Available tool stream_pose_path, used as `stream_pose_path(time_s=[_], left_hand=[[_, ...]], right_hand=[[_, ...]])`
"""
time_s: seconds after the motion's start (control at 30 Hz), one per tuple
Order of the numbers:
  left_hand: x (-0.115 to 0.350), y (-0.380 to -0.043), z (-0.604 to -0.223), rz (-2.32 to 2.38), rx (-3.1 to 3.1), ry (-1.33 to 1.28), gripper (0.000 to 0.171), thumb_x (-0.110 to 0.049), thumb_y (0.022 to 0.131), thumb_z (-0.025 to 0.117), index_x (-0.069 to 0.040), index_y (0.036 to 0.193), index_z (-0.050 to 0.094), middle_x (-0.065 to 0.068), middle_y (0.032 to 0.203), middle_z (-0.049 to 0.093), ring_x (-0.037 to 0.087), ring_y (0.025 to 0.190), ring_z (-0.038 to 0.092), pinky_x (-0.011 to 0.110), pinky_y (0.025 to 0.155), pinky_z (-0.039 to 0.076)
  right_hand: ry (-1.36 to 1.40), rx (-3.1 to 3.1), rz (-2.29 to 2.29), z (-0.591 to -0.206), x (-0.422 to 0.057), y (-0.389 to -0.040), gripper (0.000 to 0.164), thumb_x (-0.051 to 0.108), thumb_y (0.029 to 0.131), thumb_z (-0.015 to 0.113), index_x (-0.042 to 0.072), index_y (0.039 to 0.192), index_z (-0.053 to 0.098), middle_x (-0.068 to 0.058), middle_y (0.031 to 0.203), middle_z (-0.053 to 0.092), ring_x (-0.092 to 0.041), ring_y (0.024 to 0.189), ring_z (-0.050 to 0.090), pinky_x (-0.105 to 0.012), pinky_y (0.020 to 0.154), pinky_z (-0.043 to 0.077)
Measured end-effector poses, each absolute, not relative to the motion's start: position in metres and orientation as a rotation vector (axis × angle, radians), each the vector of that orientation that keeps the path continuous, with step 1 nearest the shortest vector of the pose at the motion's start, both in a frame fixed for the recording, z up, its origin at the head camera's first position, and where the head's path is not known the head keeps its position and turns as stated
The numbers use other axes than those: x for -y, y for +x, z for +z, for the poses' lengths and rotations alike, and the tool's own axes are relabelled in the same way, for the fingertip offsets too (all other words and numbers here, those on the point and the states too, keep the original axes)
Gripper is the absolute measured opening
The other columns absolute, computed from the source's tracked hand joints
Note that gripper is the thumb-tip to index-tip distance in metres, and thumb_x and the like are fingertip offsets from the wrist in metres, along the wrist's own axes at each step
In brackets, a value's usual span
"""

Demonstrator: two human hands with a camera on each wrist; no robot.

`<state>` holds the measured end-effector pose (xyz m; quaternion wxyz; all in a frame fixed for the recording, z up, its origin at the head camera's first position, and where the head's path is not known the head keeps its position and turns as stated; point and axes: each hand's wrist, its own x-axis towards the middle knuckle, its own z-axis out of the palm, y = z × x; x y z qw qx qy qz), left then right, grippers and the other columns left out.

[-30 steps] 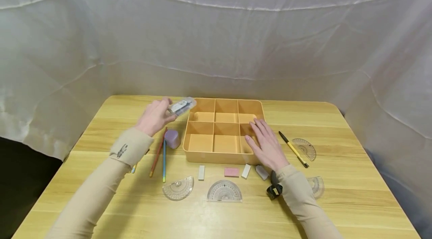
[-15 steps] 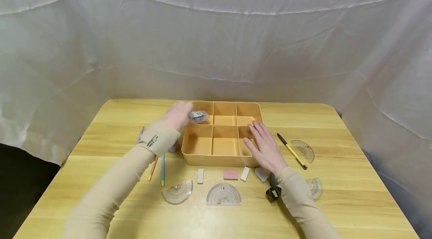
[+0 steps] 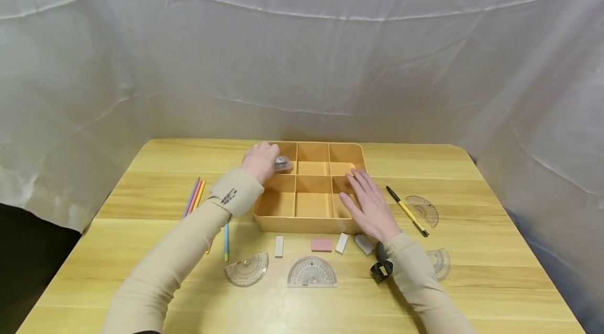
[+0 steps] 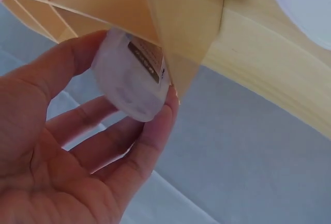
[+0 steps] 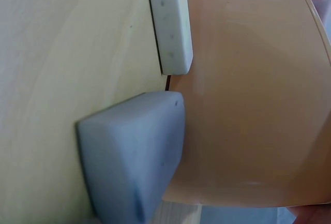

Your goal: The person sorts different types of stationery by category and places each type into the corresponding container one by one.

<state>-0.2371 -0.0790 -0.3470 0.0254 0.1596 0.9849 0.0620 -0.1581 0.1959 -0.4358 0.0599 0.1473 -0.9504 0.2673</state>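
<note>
My left hand [image 3: 261, 162] pinches a translucent rounded plastic case [image 4: 126, 76] with a printed label, thumb on one side and fingers on the other. It is at the back left compartment of an orange six-compartment box [image 3: 302, 224], and the left wrist view shows the case right at the compartment's edge. My right hand [image 3: 373, 207] rests over the box's right front side, its fingers extended and spread. A grey eraser [image 5: 137, 151] and a white eraser [image 5: 170, 25] lie by the box wall below that hand.
Before the box lie a pink eraser [image 3: 322, 245], another white eraser [image 3: 279, 246] and protractors [image 3: 312, 272]. Coloured pencils [image 3: 194, 195] lie left, partly behind my sleeve. A yellow-black pen [image 3: 407, 211] lies right; a black object [image 3: 381, 270] is near my right wrist. A lilac object [image 4: 310, 6] stands beside the box.
My left hand has carried the plastic case rightward from beside the box to its back left compartment, lowering it there. The right hand has stayed on the box.
</note>
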Motion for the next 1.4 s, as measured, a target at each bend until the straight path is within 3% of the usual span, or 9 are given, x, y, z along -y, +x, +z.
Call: stream_pose_path(time_s=[0.17,0.3,0.43,0.53,0.67,0.9,1.13,1.4], left_hand=[[0.075,-0.236,-0.347,0.148,-3.044,0.479,0.018,-0.007,0.093,0.067,-0.001,0.110,0.066,0.021,0.112,0.067,0.038,0.105,0.065,0.049,0.087,0.059],[0.076,-0.236,-0.351,0.182,-3.088,0.464,0.020,-0.016,0.095,0.069,0.000,0.105,0.069,0.021,0.107,0.070,0.038,0.099,0.068,0.048,0.081,0.060],[0.080,-0.226,-0.354,0.254,-3.149,0.473,0.035,-0.033,0.097,0.066,0.002,0.095,0.071,0.022,0.099,0.072,0.039,0.091,0.071,0.048,0.073,0.061],[0.084,-0.210,-0.354,0.316,-3.188,0.509,0.044,-0.038,0.098,0.064,0.005,0.107,0.068,0.026,0.115,0.069,0.043,0.105,0.068,0.052,0.082,0.060],[0.088,-0.178,-0.357,0.443,-3.205,0.530,0.061,-0.037,0.098,0.065,0.009,0.136,0.053,0.032,0.145,0.050,0.047,0.135,0.051,0.058,0.104,0.050],[0.082,-0.139,-0.386,0.778,-3.195,0.417,0.084,-0.046,0.098,0.061,0.012,0.151,0.032,0.032,0.159,0.030,0.046,0.148,0.033,0.057,0.120,0.033],[0.078,-0.134,-0.413,0.868,-3.186,0.368,0.089,-0.051,0.101,0.052,0.017,0.151,0.025,0.033,0.162,0.020,0.047,0.147,0.034,0.054,0.119,0.036],[0.075,-0.136,-0.424,0.847,-3.218,0.340,0.091,-0.055,0.101,0.050,0.014,0.153,0.024,0.030,0.165,0.016,0.046,0.142,0.042,0.054,0.107,0.048]], right_hand=[[0.449,2.869,0.801,-0.435,-0.197,-0.159,0.064,0.040,0.105,0.046,0.005,0.157,0.034,-0.016,0.167,0.024,-0.038,0.156,0.017,-0.059,0.126,0.016],[0.449,2.872,0.796,-0.434,-0.197,-0.160,0.064,0.040,0.105,0.045,0.005,0.157,0.033,-0.015,0.168,0.024,-0.038,0.156,0.017,-0.059,0.126,0.016],[0.451,2.868,0.797,-0.434,-0.196,-0.160,0.063,0.039,0.105,0.045,0.006,0.157,0.033,-0.016,0.167,0.024,-0.038,0.156,0.017,-0.058,0.126,0.016],[0.453,2.861,0.800,-0.434,-0.197,-0.159,0.063,0.039,0.105,0.046,0.005,0.156,0.034,-0.016,0.167,0.025,-0.038,0.156,0.017,-0.058,0.126,0.016],[0.448,2.864,0.811,-0.434,-0.199,-0.157,0.063,0.040,0.105,0.045,0.004,0.156,0.034,-0.016,0.167,0.025,-0.038,0.156,0.016,-0.058,0.126,0.015],[0.417,2.869,0.808,-0.433,-0.206,-0.153,0.063,0.040,0.106,0.044,0.005,0.157,0.033,-0.018,0.166,0.025,-0.038,0.156,0.016,-0.059,0.126,0.015],[0.418,2.886,0.822,-0.433,-0.206,-0.152,0.064,0.041,0.106,0.044,0.005,0.157,0.032,-0.017,0.167,0.024,-0.038,0.157,0.014,-0.059,0.126,0.014],[0.409,2.883,0.841,-0.431,-0.206,-0.152,0.065,0.041,0.105,0.045,0.006,0.157,0.032,-0.016,0.168,0.024,-0.037,0.157,0.013,-0.059,0.126,0.014]])
